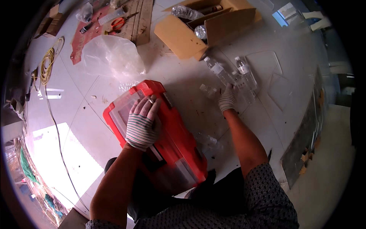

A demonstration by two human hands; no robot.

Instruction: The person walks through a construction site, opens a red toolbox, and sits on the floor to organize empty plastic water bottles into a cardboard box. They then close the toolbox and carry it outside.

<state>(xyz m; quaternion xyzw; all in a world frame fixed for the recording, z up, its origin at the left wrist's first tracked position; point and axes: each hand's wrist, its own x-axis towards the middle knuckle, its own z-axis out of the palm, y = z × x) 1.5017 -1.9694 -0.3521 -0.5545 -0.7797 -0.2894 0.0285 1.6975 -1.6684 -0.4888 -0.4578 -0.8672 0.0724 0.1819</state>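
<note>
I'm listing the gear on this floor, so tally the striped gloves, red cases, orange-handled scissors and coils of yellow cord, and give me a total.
Striped gloves: 2
Red case: 1
Orange-handled scissors: 1 pair
Coil of yellow cord: 1
Total: 5

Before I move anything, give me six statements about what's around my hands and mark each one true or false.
1. The left hand rests on the red case. True.
2. The right hand is without a glove. False: it wears a striped glove.
3. The loose clear bottles beyond the case are nearer the right hand than the left. True.
4. The orange-handled scissors are inside the cardboard box. False: they lie to its left, outside it.
5. The cardboard box is open, with clear plastic bottles in it. True.
6. The coil of yellow cord lies to the right of the red case. False: it lies to the left.
</note>
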